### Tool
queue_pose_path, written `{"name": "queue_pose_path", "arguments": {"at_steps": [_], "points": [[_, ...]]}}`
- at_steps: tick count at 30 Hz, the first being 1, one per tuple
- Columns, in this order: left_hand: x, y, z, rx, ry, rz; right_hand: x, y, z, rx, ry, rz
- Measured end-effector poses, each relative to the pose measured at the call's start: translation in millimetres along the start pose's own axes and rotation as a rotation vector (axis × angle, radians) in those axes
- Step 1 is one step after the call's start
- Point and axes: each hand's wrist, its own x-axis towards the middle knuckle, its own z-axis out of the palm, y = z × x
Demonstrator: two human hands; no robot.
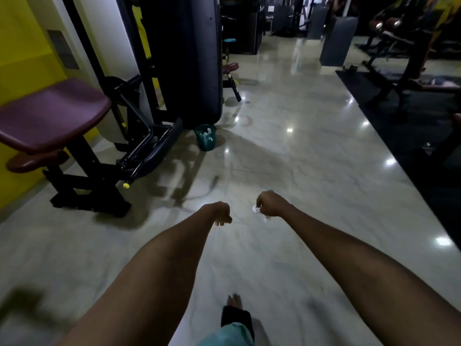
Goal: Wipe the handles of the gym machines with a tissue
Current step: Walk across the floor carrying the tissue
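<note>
Right hand [270, 204] fingers are curled tight around a crumpled tissue [256, 209] that pokes out beside the thumb, while left hand [219, 213] is an empty loose fist.

Two hands, left [220, 214] and right [270, 204]; one tissue [256, 209]; one green bin [205, 137] at centre; two maroon pads [50, 113] at left; one bare foot [234, 300] at bottom.
</note>
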Motion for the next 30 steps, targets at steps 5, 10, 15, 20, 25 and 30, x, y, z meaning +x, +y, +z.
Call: {"name": "queue_pose_path", "arguments": {"at_steps": [5,10,15,20,25,30], "points": [[98,-6,-93,-0.046,0.007,-0.010,112,27,-54,0.011,-0.039,0.010],[187,-9,-179,-0.049,0.106,-0.002,219,47,-107,0.091,0.054,0.003],[272,-16,-229,-0.086,-0.013,0.000,314,77,-133,0.080,0.001,-0.014],[372,-19,-294,-0.134,0.023,-0.010,424,120,-171,0.013,-0.057,-0.083],[453,-14,-373,-0.109,0.022,-0.084,535,149,-233,-0.003,-0.095,-0.145],[513,-21,-442,-0.186,0.092,-0.101,632,157,-283,0.071,-0.083,-0.199]]}}
